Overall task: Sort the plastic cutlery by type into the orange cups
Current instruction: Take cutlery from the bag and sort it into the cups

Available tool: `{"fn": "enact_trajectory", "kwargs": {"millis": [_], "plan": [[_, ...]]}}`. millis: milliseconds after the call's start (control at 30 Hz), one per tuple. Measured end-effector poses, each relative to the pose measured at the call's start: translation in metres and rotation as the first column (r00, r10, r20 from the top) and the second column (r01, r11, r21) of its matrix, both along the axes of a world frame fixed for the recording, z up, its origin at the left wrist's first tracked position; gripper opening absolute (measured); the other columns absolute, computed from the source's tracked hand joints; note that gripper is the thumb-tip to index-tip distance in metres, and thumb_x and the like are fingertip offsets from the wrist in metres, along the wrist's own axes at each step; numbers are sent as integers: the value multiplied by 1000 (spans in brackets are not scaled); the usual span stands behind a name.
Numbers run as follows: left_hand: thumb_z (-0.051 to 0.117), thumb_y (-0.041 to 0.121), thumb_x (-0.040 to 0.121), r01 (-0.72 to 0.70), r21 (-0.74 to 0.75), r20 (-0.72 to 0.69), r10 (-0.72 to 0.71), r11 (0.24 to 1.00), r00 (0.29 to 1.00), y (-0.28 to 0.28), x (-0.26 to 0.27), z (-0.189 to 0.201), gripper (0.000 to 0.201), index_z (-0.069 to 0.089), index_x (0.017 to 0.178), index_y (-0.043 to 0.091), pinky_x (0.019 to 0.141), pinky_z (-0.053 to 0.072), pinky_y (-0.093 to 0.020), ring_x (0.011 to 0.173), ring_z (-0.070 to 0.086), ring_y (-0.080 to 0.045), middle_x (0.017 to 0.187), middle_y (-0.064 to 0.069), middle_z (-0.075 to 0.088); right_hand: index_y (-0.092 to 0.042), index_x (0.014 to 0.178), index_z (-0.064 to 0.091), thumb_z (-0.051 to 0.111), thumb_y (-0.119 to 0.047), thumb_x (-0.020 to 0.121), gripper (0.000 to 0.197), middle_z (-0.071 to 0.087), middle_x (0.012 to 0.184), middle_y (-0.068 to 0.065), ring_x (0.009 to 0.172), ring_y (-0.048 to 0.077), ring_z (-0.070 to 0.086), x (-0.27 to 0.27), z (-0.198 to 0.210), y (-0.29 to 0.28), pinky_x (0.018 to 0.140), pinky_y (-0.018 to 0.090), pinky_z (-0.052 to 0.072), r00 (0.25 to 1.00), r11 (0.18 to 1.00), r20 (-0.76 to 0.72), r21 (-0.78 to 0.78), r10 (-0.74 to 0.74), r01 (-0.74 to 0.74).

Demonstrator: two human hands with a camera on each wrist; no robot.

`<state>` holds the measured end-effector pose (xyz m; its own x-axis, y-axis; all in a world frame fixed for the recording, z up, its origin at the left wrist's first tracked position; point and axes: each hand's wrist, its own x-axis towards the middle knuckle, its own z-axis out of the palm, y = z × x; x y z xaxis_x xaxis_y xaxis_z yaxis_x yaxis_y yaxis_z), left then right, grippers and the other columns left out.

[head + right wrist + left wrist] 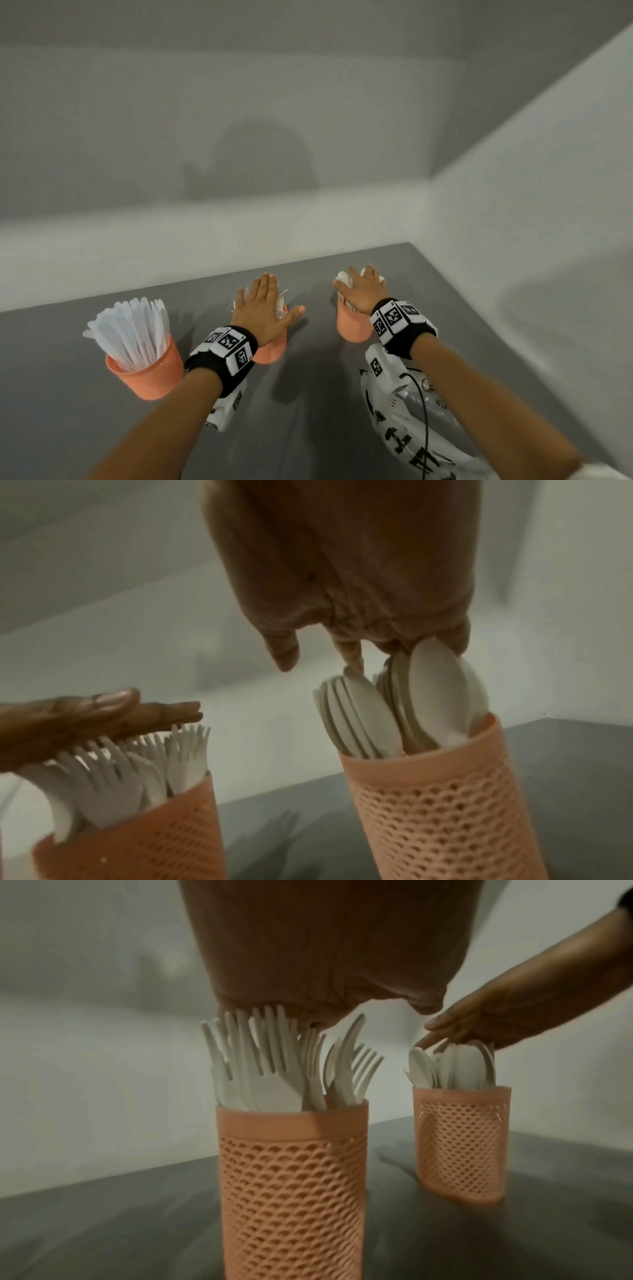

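Observation:
Three orange mesh cups stand on the grey table [308, 404]. The left cup [150, 373] holds white knives [130, 329]. The middle cup [272, 351] [294, 1183] [137, 842] holds white forks [274, 1064] [137, 764]; my left hand [260, 308] lies flat on their tines, fingers straight. The right cup [351, 325] [460, 1139] [438, 813] holds white spoons [394, 702] [452, 1066]; my right hand [363, 291] rests flat on the spoon bowls with fingers extended. Neither hand grips anything.
A crumpled white plastic bag [407, 421] with black print lies on the table under my right forearm. White walls [308, 233] close the table at the back and right. A black cable [424, 411] runs over the bag.

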<state>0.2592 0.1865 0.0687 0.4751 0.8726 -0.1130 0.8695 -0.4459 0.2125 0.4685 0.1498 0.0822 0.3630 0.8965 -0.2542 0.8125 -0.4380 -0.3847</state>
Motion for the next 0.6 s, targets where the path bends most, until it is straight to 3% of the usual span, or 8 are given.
{"fn": "enact_trajectory", "kwargs": {"millis": [67, 133, 200, 267, 367, 433, 533, 600], "plan": [[13, 79, 73, -7, 31, 175, 1, 1000, 985, -3, 2, 9, 102, -3, 149, 12, 118, 1, -44, 146, -1, -23, 158, -9, -2, -16, 138, 40, 42, -48, 93, 55, 37, 144, 18, 135, 30, 32, 5, 9, -8, 112, 40, 26, 998, 998, -57, 56, 34, -31], [19, 73, 75, 35, 129, 391, -83, 991, 916, -12, 8, 19, 96, 6, 149, 13, 118, 11, -40, 145, 11, -24, 157, -11, 11, -14, 121, 57, 50, -38, 92, 39, 58, 122, 10, 117, 27, 51, 10, 22, -19, 96, 31, 39, 992, 991, -108, 129, 57, -43], [44, 47, 89, 74, 162, 581, -156, 984, 799, -27, 21, 28, 71, 21, 146, 12, 111, 26, -33, 137, 30, -24, 149, -12, 29, -18, 86, 62, 55, -30, 90, 14, 62, 88, 2, 93, 23, 58, 14, 34, -34, 74, 25, 41, 987, 983, -158, 184, 35, -6], [54, 18, 90, 97, 128, 712, -160, 987, 684, -44, 39, 32, 49, 38, 136, 11, 97, 38, -28, 116, 48, -20, 134, -9, 45, -19, 65, 52, 55, -24, 89, 25, 55, 68, -3, 69, 18, 56, 18, 42, -51, 60, 22, 41, 983, 986, -183, 164, 30, 1], [55, 1, 85, 135, 52, 799, -123, 989, 589, -68, 64, 23, 25, 57, 109, 6, 78, 45, -27, 89, 52, -16, 110, -9, 54, -13, 73, 54, 48, -17, 94, 22, 59, 64, 1, 47, 9, 57, 17, 42, -85, 44, 16, 43, 937, 988, -346, -128, 39, -88], [55, 0, 84, 183, -9, 772, -109, 983, 627, -84, 78, 8, 13, 61, 94, 4, 73, 42, -24, 84, 51, -18, 102, -8, 51, -9, 81, 58, 47, -16, 96, 20, 61, 63, 1, 46, 7, 58, 15, 31, -110, 42, 16, 45, 923, 933, -385, -331, 0, -138], [60, 10, 85, 242, -102, 682, -109, 965, 723, -107, 94, -18, 9, 65, 86, 2, 92, 42, -29, 96, 51, -22, 109, -9, 47, 2, 107, 64, 52, -13, 92, 24, 58, 72, 4, 57, 14, 53, 13, 6, -141, 51, 21, 46, 986, 862, -147, -485, 84, -146], [62, 17, 85, 267, -214, 594, -92, 940, 799, -121, 100, -36, 15, 68, 85, 3, 102, 33, -27, 115, 47, -25, 123, -13, 45, -2, 113, 63, 54, -17, 89, 29, 62, 82, 5, 77, 22, 59, 12, -12, -157, 70, 28, 49, 985, 874, 68, -474, 158, -108]]}}
